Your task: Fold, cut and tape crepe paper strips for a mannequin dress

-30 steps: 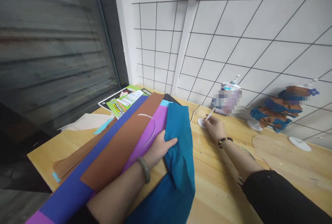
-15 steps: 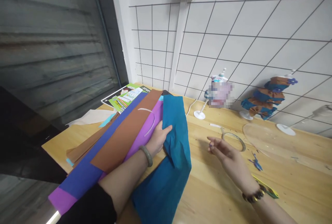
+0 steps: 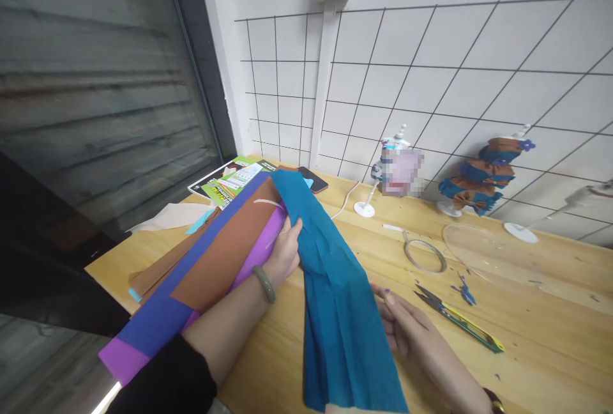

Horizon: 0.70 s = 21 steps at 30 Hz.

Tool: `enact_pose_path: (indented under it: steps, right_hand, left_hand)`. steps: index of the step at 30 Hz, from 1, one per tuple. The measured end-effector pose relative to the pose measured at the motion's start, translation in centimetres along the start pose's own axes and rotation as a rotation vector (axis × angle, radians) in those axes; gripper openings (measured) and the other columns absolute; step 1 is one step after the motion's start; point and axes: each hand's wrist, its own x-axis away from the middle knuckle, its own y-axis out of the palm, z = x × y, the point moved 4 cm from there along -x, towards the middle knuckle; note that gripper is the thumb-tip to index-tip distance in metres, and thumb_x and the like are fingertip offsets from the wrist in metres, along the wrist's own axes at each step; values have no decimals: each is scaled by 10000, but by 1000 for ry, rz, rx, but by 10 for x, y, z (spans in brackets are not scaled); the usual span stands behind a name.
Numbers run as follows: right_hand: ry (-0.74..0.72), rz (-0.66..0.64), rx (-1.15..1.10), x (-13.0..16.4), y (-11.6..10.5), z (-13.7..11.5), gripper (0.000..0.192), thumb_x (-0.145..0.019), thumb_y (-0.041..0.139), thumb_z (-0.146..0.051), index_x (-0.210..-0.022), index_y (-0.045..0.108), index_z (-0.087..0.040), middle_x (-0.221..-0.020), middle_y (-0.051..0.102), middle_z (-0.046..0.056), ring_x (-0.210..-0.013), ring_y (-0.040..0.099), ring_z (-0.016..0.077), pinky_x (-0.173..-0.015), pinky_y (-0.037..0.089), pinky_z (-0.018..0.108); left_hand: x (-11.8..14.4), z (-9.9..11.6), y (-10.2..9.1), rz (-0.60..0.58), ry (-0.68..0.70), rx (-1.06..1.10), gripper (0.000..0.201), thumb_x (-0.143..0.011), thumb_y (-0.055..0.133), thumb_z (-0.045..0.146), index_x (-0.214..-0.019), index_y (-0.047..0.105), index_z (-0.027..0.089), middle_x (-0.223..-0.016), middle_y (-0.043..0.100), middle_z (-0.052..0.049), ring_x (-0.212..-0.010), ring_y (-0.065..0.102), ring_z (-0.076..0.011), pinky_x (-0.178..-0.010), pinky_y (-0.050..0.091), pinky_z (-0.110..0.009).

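Mid-frame, the left hand (image 3: 285, 253) is gripping a long, creased teal strip (image 3: 338, 280); the right hand (image 3: 408, 326) is hovering half-curled beside its edge, grip unclear. Lower right, pointed snips (image 3: 460, 321) are lying on the grainy bench (image 3: 550, 318).

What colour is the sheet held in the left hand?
Teal blue; the sheet in the left hand shows best in the head view.

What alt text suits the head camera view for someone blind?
A person's left-hand grip holds a long teal strip, with the right-hand grip near its edge. Snips lie right and coloured sheets left on a wooden table.
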Motion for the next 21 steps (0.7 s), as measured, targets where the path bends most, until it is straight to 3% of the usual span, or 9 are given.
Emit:
enact_pose_path:
  steps: [3, 6, 13, 17, 21]
  right_hand:
    - [-18, -70, 111, 2, 4, 1, 422, -779, 569, -485, -1127, 587, -246, -1065, 660, 85, -1002, 609, 243, -851, 488, 402]
    - [2, -103, 182, 2, -3, 4, 454, -742, 604, -500, -1114, 595, -240, -997, 685, 69, -936, 636, 243, -839, 494, 406]
    - [29, -14, 82, 1, -28, 1, 346, -727, 639, -463, -997, 652, -248, -898, 705, 36, -801, 663, 207, -806, 503, 372]
    - [-40, 111, 225, 0, -39, 1, 419, -710, 628, -502, -1019, 635, -218, -884, 699, 55, -805, 652, 223, -761, 520, 367]
    - [-201, 348, 454, 4, -49, -4, 410, -721, 600, -517, -992, 601, -209, -917, 671, 68, -840, 626, 217, -727, 513, 318]
  left_hand:
    - [-1, 0, -1, -9, -1, 5, 492, -848, 545, 347, -1309, 397, 266, -1252, 559, -52, -1160, 514, -218, -983, 428, -382]
    - [-6, -1, -7, 2, -19, -23, 469, -845, 530, 413, -1275, 454, 243, -1194, 600, -67, -1130, 537, -238, -962, 445, -391]
    - [-9, -1, -11, 52, -50, -89, 466, -835, 507, 482, -1223, 512, 225, -1138, 631, -75, -1064, 578, -250, -925, 468, -390]
    - [-7, 16, -5, 40, 81, -146, 515, -823, 562, 391, -1295, 419, 243, -1247, 557, -66, -1149, 517, -236, -969, 426, -373]
    - [6, 43, 1, 171, 343, -383, 721, -727, 684, 274, -1348, 318, 284, -1404, 381, -36, -1334, 265, -224, -1081, 263, -338]
